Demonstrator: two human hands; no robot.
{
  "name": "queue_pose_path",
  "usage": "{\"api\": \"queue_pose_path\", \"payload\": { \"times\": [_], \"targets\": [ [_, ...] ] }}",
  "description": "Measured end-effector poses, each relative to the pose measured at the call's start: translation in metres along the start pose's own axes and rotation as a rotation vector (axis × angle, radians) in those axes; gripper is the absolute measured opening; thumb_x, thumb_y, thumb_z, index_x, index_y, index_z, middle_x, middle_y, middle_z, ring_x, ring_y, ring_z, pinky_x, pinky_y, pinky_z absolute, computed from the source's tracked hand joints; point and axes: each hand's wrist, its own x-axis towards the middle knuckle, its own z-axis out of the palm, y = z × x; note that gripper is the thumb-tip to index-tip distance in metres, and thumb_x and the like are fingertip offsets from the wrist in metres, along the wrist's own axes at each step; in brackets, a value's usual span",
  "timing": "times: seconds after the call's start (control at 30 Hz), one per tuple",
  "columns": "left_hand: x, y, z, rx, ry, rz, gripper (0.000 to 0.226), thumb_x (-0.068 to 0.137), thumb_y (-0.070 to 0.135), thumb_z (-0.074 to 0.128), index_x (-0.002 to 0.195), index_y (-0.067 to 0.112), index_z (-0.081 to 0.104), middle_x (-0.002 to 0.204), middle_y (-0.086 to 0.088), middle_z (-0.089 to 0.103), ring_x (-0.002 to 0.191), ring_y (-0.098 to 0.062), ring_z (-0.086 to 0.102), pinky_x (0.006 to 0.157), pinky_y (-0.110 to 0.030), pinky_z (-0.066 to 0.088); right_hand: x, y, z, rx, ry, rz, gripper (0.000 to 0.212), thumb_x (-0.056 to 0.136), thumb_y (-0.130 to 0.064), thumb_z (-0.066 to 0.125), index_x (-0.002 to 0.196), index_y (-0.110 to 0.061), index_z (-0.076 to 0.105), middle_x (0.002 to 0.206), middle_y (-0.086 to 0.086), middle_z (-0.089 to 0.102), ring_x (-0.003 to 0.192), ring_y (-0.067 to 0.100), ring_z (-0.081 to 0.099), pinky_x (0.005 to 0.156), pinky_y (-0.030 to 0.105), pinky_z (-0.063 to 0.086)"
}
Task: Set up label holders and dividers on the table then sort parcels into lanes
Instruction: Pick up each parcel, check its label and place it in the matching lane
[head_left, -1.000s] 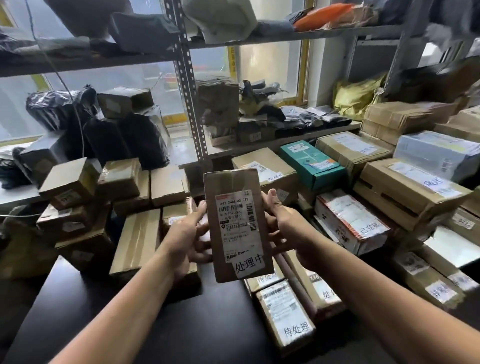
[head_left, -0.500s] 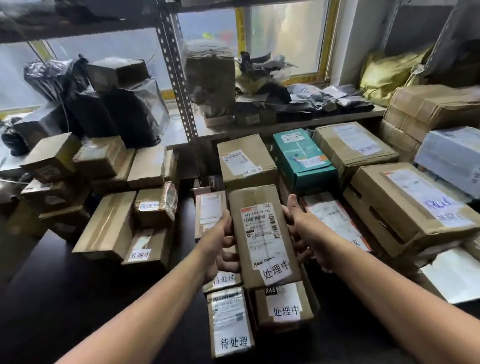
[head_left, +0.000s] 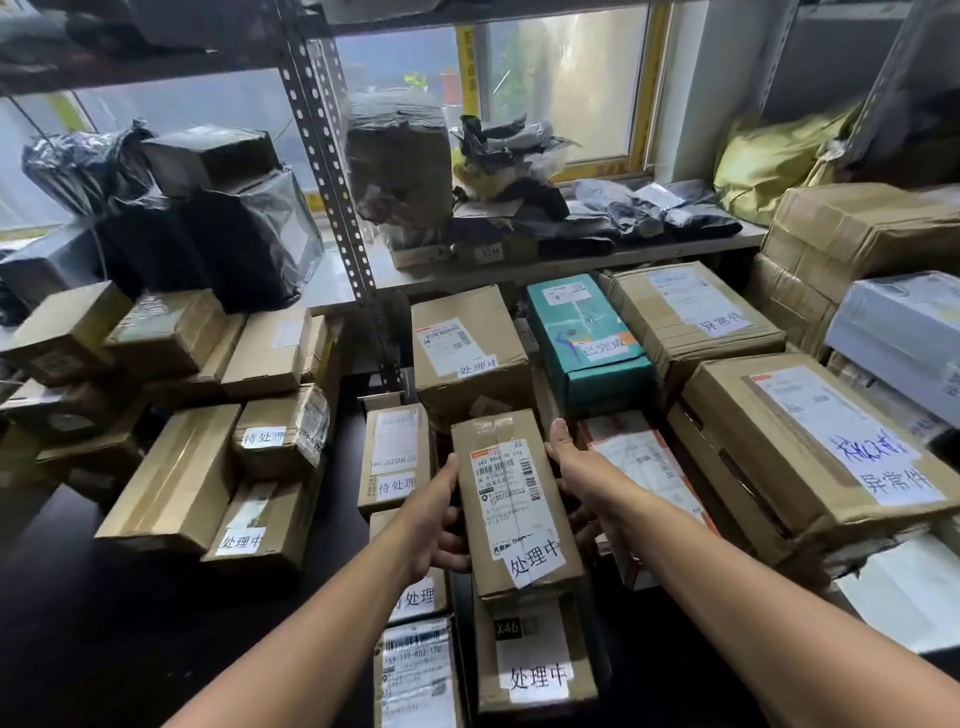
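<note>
While gripped, parcel (head_left: 511, 499) — left hand (head_left: 439, 525), right hand (head_left: 576, 478) (flanking)

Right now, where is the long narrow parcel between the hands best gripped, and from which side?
By its two long sides near mid-length, one hand from each side, as the left hand and right hand hold the parcel. It is long and narrow, sits label-up over another box, and a larger carton crowds its far end.

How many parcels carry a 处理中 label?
4: the held parcel, the X46 box just nearer the camera, the back box behind it, and the left box at the left stack's front. More may be hidden.
</note>
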Motion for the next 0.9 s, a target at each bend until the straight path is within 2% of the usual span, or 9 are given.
{"api": "queue_pose_path", "payload": {
  "times": [0.07, 0.17, 0.3, 0.4, 0.53, 0.6, 0.7, 0.77, 0.9],
  "targets": [
    [0.003, -0.001, -0.002, 0.01, 0.0, -0.017, 0.059, 0.094, 0.071, 0.035, 0.129, 0.028, 0.055, 0.114, -0.013, 0.069, 0.102, -0.039, 0.067, 0.067, -0.045, 0.059, 0.007, 0.001, 0.003, -0.026, -0.003, -0.011, 0.074, 0.091, -0.079, 0.023, 0.133, -0.028, 0.056, 0.094, -0.005, 0.066, 0.092, 0.027, 0.065, 0.07, 0.037, 0.05],
    [0.007, 0.001, -0.005, 0.042, -0.008, -0.015, 0.053, 0.095, 0.07, 0.034, 0.126, 0.032, 0.053, 0.114, -0.013, 0.068, 0.105, -0.04, 0.066, 0.072, -0.046, 0.059, 0.012, 0.001, 0.007, -0.043, 0.035, -0.037, 0.07, 0.094, -0.076, 0.027, 0.122, -0.024, 0.065, 0.091, -0.005, 0.069, 0.084, 0.021, 0.064, 0.07, 0.036, 0.047],
    [0.011, 0.005, -0.008, 0.058, 0.027, 0.011, 0.057, 0.095, 0.068, 0.037, 0.127, 0.025, 0.057, 0.113, -0.013, 0.069, 0.1, -0.038, 0.068, 0.072, -0.046, 0.06, 0.016, 0.002, 0.009, -0.01, 0.019, -0.056, 0.06, 0.094, -0.076, 0.026, 0.116, -0.034, 0.064, 0.094, -0.004, 0.066, 0.097, 0.03, 0.066, 0.083, 0.044, 0.053],
    [0.013, 0.004, -0.01, 0.064, 0.04, 0.025, 0.051, 0.096, 0.066, 0.04, 0.119, 0.024, 0.059, 0.112, -0.013, 0.07, 0.098, -0.037, 0.07, 0.08, -0.05, 0.06, 0.017, 0.002, 0.01, -0.011, 0.026, -0.061, 0.061, 0.095, -0.073, 0.028, 0.116, -0.031, 0.067, 0.094, -0.002, 0.071, 0.09, 0.028, 0.069, 0.074, 0.038, 0.051],
    [0.008, 0.006, -0.011, 0.08, 0.014, 0.046, 0.041, 0.097, 0.063, 0.041, 0.108, 0.029, 0.061, 0.109, -0.01, 0.07, 0.098, -0.037, 0.07, 0.08, -0.048, 0.06, 0.01, -0.001, 0.01, -0.031, 0.007, -0.083, 0.054, 0.099, -0.066, 0.032, 0.113, -0.028, 0.068, 0.091, -0.005, 0.069, 0.088, 0.021, 0.067, 0.077, 0.037, 0.051],
    [0.006, 0.006, -0.016, 0.114, 0.008, 0.055, 0.039, 0.098, 0.059, 0.043, 0.114, 0.028, 0.062, 0.113, -0.006, 0.07, 0.098, -0.035, 0.069, 0.079, -0.048, 0.06, 0.005, 0.0, 0.009, -0.129, 0.012, -0.137, 0.049, 0.101, -0.059, 0.038, 0.11, -0.024, 0.071, 0.09, -0.009, 0.071, 0.087, 0.013, 0.066, 0.079, 0.036, 0.053],
    [0.0, 0.006, -0.027, 0.356, 0.065, 0.119, 0.042, 0.101, 0.048, 0.046, 0.135, 0.024, 0.056, 0.124, -0.001, 0.065, 0.096, -0.028, 0.069, 0.077, -0.04, 0.06, 0.0, -0.003, 0.004, -0.571, 0.119, -0.288, 0.041, 0.101, -0.051, 0.044, 0.116, -0.026, 0.071, 0.107, -0.01, 0.073, 0.098, 0.01, 0.065, 0.09, 0.037, 0.053],
    [-0.007, 0.012, -0.035, 0.577, 0.168, 0.243, 0.037, 0.1, 0.038, 0.049, 0.132, 0.022, 0.061, 0.119, -0.001, 0.067, 0.097, -0.024, 0.067, 0.079, -0.036, 0.056, -0.007, -0.013, 0.004, -0.816, 0.203, -0.352, 0.037, 0.1, -0.049, 0.044, 0.123, -0.032, 0.068, 0.12, -0.009, 0.07, 0.109, 0.014, 0.063, 0.089, 0.035, 0.051],
    [-0.031, 0.037, -0.059, 1.057, 0.407, 0.425, 0.038, 0.097, 0.038, 0.047, 0.131, 0.028, 0.061, 0.132, 0.0, 0.064, 0.119, -0.022, 0.059, 0.099, -0.036, 0.048, -0.026, -0.044, 0.015, -0.983, 0.272, -0.472, 0.038, 0.098, -0.046, 0.044, 0.128, -0.034, 0.064, 0.127, -0.007, 0.067, 0.115, 0.019, 0.061, 0.086, 0.035, 0.046]
  ]
}}
